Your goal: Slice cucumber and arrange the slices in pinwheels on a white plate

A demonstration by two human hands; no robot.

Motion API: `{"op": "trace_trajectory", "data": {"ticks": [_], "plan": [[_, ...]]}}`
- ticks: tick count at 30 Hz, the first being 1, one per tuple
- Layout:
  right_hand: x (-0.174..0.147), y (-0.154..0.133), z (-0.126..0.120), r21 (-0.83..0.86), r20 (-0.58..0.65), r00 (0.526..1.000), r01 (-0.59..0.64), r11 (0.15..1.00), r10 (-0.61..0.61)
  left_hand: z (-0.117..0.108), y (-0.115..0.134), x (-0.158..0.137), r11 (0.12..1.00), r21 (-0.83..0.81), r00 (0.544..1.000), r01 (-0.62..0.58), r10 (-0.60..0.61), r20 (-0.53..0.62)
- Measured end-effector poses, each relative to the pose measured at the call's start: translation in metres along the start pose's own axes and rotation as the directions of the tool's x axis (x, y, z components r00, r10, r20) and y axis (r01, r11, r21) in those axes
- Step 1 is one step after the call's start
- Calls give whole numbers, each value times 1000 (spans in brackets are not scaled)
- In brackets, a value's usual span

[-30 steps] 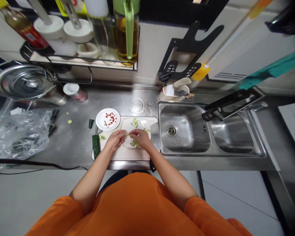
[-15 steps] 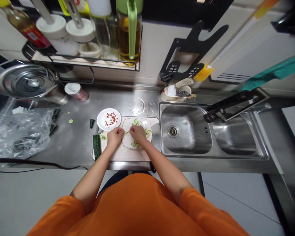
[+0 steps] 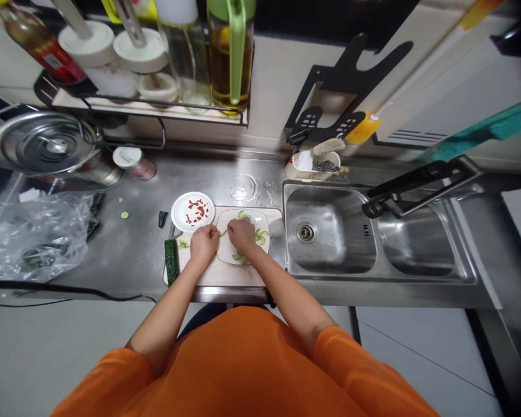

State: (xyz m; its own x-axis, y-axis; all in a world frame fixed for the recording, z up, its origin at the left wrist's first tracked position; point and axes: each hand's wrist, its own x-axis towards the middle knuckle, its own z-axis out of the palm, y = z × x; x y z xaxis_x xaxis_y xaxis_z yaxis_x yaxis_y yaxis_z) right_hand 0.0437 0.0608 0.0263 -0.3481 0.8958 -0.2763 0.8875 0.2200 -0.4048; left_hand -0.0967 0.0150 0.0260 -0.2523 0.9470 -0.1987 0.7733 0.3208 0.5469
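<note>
My left hand (image 3: 204, 243) and my right hand (image 3: 242, 237) are both closed in a pinch over the left side of a white plate (image 3: 249, 259). A thin green cucumber slice (image 3: 222, 233) stretches between their fingertips. Curved cucumber slices (image 3: 261, 236) lie in small fans near the plate's edges, partly covered by my right hand. Under the plate is a pale cutting board (image 3: 226, 277), with more slices (image 3: 183, 243) on its left part. A dark green length of cucumber (image 3: 171, 262) rests at the board's left edge.
A small white plate with red bits (image 3: 178, 213) sits behind my left hand. A cucumber end (image 3: 162, 219) lies left of it. The double sink (image 3: 330, 231) adjoins on the right. Far left are a plastic bag (image 3: 56, 237) and a steel pot (image 3: 43, 145); a knife handle (image 3: 270, 297) shows at the front edge.
My right hand has shifted very slightly left, and both hands still pinch the slice. The whole view has moved a little; the things on the counter look the same.
</note>
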Motion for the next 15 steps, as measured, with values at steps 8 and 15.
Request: {"op": "trace_trajectory", "data": {"ticks": [8,15], "plan": [[-3,-1,2,-64,-15,1000,21,998,-22,2,-1,-4,999,33,999,-38,39,-28],[-21,5,7,-23,-82,997,6,1000,-7,-1,-13,-12,976,1,971,-216,215,-103]]}}
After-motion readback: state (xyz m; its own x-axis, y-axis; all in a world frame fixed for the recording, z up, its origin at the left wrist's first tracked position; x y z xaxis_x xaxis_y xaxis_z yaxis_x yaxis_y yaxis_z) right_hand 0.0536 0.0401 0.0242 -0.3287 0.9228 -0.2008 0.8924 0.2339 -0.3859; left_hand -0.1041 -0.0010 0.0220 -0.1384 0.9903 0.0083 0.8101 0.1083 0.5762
